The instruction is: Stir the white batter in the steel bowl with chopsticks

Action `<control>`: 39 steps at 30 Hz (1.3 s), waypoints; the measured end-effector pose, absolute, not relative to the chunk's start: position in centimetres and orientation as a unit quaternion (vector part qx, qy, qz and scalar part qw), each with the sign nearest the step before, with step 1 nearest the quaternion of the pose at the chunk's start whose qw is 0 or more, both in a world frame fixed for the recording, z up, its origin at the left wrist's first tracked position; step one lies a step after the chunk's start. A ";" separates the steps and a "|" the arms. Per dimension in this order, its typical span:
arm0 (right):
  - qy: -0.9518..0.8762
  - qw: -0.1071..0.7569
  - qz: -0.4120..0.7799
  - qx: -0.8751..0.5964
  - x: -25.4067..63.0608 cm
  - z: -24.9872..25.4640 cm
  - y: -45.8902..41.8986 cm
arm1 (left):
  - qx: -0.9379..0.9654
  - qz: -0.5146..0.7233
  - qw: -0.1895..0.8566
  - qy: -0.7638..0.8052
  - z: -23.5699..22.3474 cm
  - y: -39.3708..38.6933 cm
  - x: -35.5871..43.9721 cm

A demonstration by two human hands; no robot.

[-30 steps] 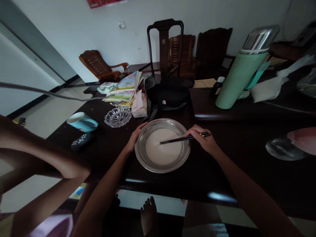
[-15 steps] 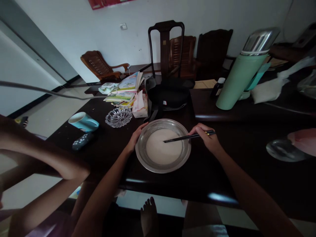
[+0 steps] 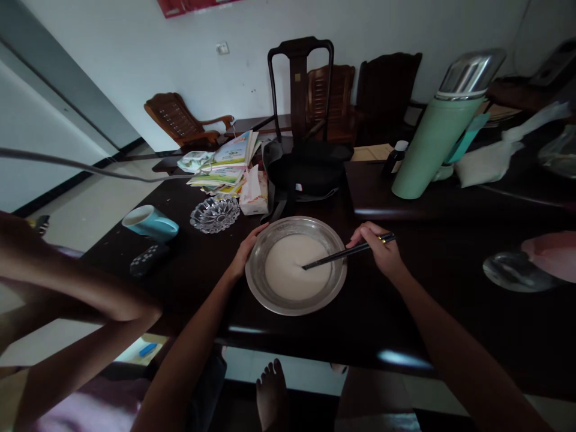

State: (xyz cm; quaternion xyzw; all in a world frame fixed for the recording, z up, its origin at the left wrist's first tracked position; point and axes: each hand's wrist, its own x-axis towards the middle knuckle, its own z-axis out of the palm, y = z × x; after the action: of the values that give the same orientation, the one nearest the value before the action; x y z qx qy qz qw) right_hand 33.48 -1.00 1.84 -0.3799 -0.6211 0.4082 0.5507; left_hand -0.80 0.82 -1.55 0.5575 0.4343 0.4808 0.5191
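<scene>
A wide metal bowl (image 3: 254, 282) stands on the dark table in front of me, holding a pale, milky batter (image 3: 292, 279). Around its left rim is my left hand (image 3: 246, 249), closed on the edge with part of the fingers hidden. My right hand (image 3: 381, 249) grips dark chopsticks (image 3: 333, 258) with gold bands, just right of the bowl. Their tips dip into the batter near its middle.
Left of the bowl are a blue mug (image 3: 150, 223), a remote control (image 3: 147, 259), a glass dish (image 3: 215, 214) and a tissue pack (image 3: 254, 195). A black bag (image 3: 310, 171) lies behind. A green thermos (image 3: 434, 144) stands right; another person's arm (image 3: 90, 294) rests left.
The chopstick tips have moved slightly toward me through the batter, with my right hand shifting a little. My left hand stays at the rim. The other person's body has shifted slightly.
</scene>
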 end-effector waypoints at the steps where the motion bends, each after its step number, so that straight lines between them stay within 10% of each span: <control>1: -0.623 0.548 0.415 -0.374 33.4 1.8 -1.0 | 0.557 0.480 0.519 0.435 -1.5 0.8 -0.8; 39: -0.659 0.515 0.380 -0.394 33.4 2.2 -1.1 | 0.487 0.520 0.475 0.517 -1.7 1.6 -1.1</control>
State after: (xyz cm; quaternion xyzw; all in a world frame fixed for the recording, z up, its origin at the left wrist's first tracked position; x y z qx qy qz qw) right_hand 33.43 -1.11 2.18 -0.3942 -0.6593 0.3800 0.5153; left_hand -1.10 1.60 -1.73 0.4868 0.5168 0.5198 0.4752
